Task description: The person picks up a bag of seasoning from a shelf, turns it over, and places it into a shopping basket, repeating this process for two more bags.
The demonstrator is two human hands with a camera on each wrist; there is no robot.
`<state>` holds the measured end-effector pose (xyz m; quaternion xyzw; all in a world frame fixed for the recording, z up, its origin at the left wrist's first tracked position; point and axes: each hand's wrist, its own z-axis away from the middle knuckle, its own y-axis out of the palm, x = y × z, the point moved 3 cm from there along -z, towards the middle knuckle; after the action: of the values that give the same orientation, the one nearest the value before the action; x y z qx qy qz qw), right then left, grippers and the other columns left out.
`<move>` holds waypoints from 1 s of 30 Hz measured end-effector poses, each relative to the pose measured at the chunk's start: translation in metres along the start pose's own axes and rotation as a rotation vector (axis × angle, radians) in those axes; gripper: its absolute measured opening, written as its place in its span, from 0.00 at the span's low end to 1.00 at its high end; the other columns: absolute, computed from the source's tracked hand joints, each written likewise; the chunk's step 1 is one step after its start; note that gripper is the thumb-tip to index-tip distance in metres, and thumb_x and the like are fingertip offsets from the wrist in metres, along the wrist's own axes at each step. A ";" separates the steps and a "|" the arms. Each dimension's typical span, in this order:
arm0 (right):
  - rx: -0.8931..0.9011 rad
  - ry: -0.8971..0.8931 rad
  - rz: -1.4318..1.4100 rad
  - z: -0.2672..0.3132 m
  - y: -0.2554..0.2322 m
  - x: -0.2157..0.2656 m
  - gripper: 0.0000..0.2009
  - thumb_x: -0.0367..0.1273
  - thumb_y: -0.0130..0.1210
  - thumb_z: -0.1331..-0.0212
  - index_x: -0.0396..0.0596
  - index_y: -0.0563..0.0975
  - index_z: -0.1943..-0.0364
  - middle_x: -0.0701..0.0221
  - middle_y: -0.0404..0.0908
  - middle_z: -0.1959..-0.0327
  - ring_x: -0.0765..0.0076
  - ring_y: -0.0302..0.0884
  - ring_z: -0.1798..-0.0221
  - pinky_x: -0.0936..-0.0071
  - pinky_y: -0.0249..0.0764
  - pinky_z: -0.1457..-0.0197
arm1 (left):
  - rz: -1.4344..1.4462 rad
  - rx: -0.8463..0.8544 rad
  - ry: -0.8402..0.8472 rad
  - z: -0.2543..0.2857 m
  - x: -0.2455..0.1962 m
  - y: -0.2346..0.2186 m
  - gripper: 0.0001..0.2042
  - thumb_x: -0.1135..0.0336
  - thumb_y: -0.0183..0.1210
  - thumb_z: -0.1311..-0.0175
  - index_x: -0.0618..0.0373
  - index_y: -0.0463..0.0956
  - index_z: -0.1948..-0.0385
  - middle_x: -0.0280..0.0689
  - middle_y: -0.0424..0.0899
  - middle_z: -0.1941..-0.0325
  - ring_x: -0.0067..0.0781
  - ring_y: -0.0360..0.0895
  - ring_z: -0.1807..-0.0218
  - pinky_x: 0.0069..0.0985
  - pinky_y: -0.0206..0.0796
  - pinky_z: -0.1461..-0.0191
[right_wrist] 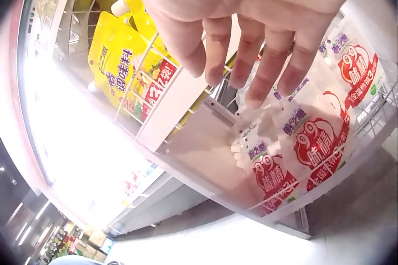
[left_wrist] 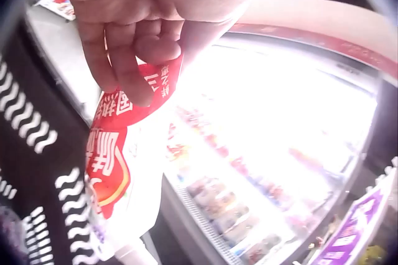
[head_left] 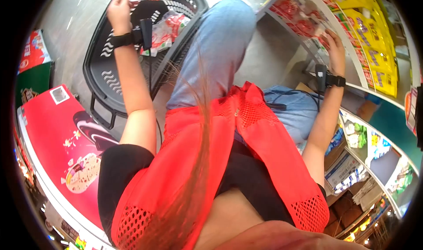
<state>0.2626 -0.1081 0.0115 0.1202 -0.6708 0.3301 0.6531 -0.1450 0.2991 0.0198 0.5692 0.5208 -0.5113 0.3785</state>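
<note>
My left hand [head_left: 119,14] pinches the end of a white and red MSG pouch [left_wrist: 109,159] between thumb and fingers. In the head view the pouch lies across the far end of a black shopping basket [head_left: 98,56]. More red and white pouches [head_left: 169,29] sit inside the basket. On the other side my right hand [head_left: 335,51] reaches to a low wire rack. Its fingers [right_wrist: 247,54] are spread and loosely straight, with fingertips right at the tops of similar MSG pouches [right_wrist: 317,144] standing in the rack.
Yellow seasoning pouches [head_left: 383,51] hang on the shelf above the rack. At the left stands a red box-like display [head_left: 57,131]. My bent knee [head_left: 220,43] is between basket and rack. Lower right shelves [head_left: 374,153] carry small packets. A brightly lit chiller [left_wrist: 267,109] appears in the left wrist view.
</note>
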 end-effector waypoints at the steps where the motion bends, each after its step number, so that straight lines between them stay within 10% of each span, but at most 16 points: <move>1: 0.011 -0.027 -0.019 0.001 0.000 0.002 0.14 0.33 0.47 0.46 0.44 0.71 0.56 0.71 0.74 0.60 0.77 0.71 0.59 0.83 0.66 0.58 | -0.009 -0.011 0.056 -0.003 -0.021 0.009 0.09 0.70 0.52 0.47 0.61 0.68 0.85 0.30 0.69 0.86 0.21 0.71 0.81 0.17 0.58 0.77; 6: 0.022 -0.053 -0.060 0.012 0.001 0.015 0.13 0.33 0.46 0.45 0.44 0.72 0.57 0.72 0.75 0.62 0.77 0.72 0.60 0.84 0.66 0.58 | 0.085 -0.053 0.226 0.066 -0.148 0.087 0.07 0.68 0.48 0.47 0.62 0.73 0.74 0.32 0.73 0.79 0.19 0.69 0.77 0.14 0.60 0.71; 8: 0.022 -0.032 -0.126 0.016 -0.001 0.017 0.12 0.33 0.46 0.44 0.44 0.72 0.58 0.71 0.76 0.63 0.78 0.72 0.60 0.84 0.65 0.57 | 0.316 0.237 0.059 0.095 -0.179 0.125 0.06 0.70 0.47 0.48 0.58 0.71 0.79 0.26 0.69 0.83 0.16 0.64 0.79 0.13 0.54 0.75; 10: 0.026 -0.023 -0.191 0.021 -0.001 0.019 0.13 0.35 0.44 0.43 0.43 0.71 0.58 0.69 0.76 0.61 0.76 0.72 0.59 0.84 0.65 0.56 | 0.144 0.460 0.367 0.110 -0.191 0.155 0.06 0.73 0.46 0.49 0.58 0.67 0.84 0.25 0.63 0.85 0.14 0.59 0.79 0.13 0.51 0.76; 18: 0.216 0.103 -0.351 0.044 0.016 0.025 0.23 0.46 0.31 0.39 0.40 0.65 0.53 0.63 0.73 0.57 0.70 0.71 0.55 0.78 0.63 0.52 | 0.204 0.882 0.431 0.200 -0.148 0.248 0.06 0.71 0.50 0.45 0.63 0.67 0.79 0.26 0.62 0.83 0.14 0.59 0.77 0.15 0.54 0.76; 24: 0.388 0.067 -0.503 0.061 0.033 0.013 0.21 0.42 0.42 0.42 0.40 0.63 0.51 0.65 0.69 0.52 0.73 0.66 0.51 0.74 0.60 0.48 | 0.121 0.926 0.679 0.225 -0.124 0.258 0.06 0.70 0.52 0.48 0.62 0.67 0.79 0.40 0.66 0.84 0.31 0.63 0.82 0.22 0.56 0.77; 30: 0.372 0.055 -0.449 0.062 0.030 0.014 0.17 0.35 0.50 0.47 0.42 0.66 0.54 0.70 0.72 0.59 0.77 0.67 0.55 0.79 0.61 0.49 | 0.118 0.935 0.572 0.228 -0.120 0.260 0.07 0.70 0.52 0.49 0.62 0.66 0.81 0.41 0.65 0.85 0.35 0.63 0.82 0.25 0.56 0.77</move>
<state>0.1936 -0.1188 0.0204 0.3744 -0.5374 0.2977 0.6946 0.0745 0.0098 0.0674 0.8211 0.2877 -0.4912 -0.0431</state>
